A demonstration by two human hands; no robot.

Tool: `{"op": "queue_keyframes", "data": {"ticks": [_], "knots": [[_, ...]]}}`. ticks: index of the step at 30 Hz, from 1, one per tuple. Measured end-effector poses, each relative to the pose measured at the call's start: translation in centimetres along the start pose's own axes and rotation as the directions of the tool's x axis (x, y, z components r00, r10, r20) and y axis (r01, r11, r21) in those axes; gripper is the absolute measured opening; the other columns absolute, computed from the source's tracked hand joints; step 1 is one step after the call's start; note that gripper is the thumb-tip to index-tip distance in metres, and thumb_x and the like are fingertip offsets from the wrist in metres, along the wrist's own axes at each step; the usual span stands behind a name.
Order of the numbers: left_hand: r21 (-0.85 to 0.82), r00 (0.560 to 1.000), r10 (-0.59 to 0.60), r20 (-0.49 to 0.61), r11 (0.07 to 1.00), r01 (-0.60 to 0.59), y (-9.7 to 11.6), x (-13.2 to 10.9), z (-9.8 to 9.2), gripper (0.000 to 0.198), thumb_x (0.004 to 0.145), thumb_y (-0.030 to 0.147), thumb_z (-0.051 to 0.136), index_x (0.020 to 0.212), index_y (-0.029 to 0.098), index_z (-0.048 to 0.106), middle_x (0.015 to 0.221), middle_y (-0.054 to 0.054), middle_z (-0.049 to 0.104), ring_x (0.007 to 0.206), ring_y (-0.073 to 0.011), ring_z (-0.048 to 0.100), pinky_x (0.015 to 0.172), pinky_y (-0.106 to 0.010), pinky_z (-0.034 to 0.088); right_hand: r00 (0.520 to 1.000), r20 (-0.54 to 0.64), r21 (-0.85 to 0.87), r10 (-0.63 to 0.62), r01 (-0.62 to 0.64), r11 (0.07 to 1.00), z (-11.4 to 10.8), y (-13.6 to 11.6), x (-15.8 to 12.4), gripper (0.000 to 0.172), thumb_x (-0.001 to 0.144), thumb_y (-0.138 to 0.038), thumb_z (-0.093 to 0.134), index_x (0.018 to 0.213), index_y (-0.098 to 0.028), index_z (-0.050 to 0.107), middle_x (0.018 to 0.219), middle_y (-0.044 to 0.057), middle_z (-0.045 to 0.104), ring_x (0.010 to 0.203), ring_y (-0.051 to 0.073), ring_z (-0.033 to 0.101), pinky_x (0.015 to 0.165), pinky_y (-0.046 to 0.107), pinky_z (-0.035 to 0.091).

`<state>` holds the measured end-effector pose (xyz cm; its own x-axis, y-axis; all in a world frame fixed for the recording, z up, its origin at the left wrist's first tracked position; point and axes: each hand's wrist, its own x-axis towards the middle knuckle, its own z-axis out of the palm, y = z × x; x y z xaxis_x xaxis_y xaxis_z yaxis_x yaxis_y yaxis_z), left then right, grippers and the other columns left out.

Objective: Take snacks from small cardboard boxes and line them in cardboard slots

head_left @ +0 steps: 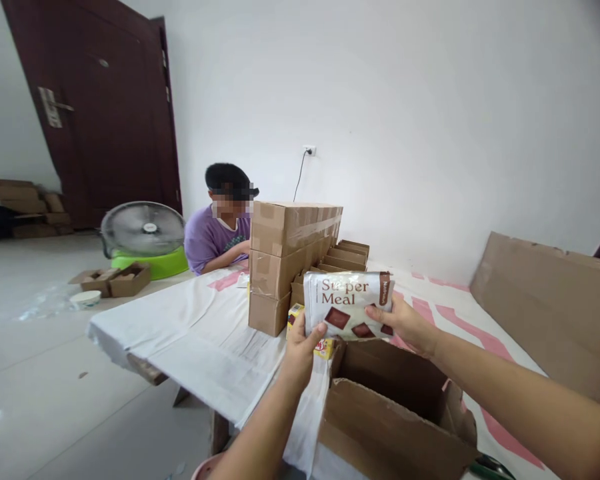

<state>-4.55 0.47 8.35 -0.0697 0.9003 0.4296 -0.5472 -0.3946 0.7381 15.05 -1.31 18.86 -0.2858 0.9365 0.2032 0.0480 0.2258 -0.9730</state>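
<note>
Between my two hands is a white food pouch printed "Super Meal", with dark red squares on its front. My left hand grips its lower left corner, thumb on the front. On the right side, my right hand pinches the pouch with the thumb across its face. Just below it stands an open cardboard box, its inside mostly dark. Partly behind the pouch, a yellow packet shows beside the box.
Taped cartons are stacked in a long row ahead, with open boxes behind. A person in a purple shirt sits past them. A large cardboard sheet leans at right. A fan stands left of the cloth-covered table.
</note>
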Motion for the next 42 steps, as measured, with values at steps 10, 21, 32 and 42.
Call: {"op": "queue_keyframes", "data": {"ticks": [10,21,32,42], "knots": [[0.362,0.958,-0.235,0.166,0.918,0.162,-2.0,14.2,2.0,0.035,0.073,0.032,0.081,0.099,0.015,0.065,0.091,-0.004,0.072,0.076,-0.0169,0.068,0.07,-0.031,0.057,0.949,-0.305,-0.111,-0.083,0.052,0.992,-6.7,2.7,9.7,0.049,0.05,-0.039,0.09,0.091,-0.018,0.072,0.1,0.009,0.078,0.099,0.031,0.072,0.097,0.05,0.053],[0.656,0.951,-0.283,0.127,0.743,0.133,-6.2,18.1,2.5,0.031,0.093,0.033,0.062,0.119,0.016,0.06,0.118,-0.008,0.065,0.1,-0.0205,0.066,0.084,-0.041,0.058,0.929,-0.367,-0.132,-0.038,-0.012,0.991,-11.0,7.7,13.1,0.038,0.059,-0.033,0.086,0.09,-0.017,0.073,0.096,0.009,0.079,0.095,0.029,0.073,0.095,0.05,0.055],[0.734,0.97,-0.191,0.149,0.679,0.021,-7.3,17.9,2.6,0.03,0.093,0.034,0.062,0.118,0.016,0.061,0.119,-0.008,0.065,0.102,-0.021,0.065,0.088,-0.043,0.057,0.932,-0.357,-0.137,-0.061,0.012,0.991,-11.5,8.6,13.2,0.041,0.054,-0.035,0.088,0.089,-0.018,0.074,0.098,0.009,0.079,0.099,0.03,0.071,0.098,0.048,0.052],[0.726,0.987,-0.075,0.142,0.686,-0.052,-6.2,16.7,3.0,0.024,0.092,0.033,0.063,0.109,0.016,0.065,0.11,-0.006,0.068,0.099,-0.0203,0.065,0.091,-0.044,0.054,0.932,-0.359,-0.073,-0.05,0.026,0.997,-10.8,7.4,12.0,0.05,0.041,-0.039,0.094,0.082,-0.018,0.074,0.09,0.009,0.079,0.092,0.032,0.072,0.095,0.051,0.053]]}}
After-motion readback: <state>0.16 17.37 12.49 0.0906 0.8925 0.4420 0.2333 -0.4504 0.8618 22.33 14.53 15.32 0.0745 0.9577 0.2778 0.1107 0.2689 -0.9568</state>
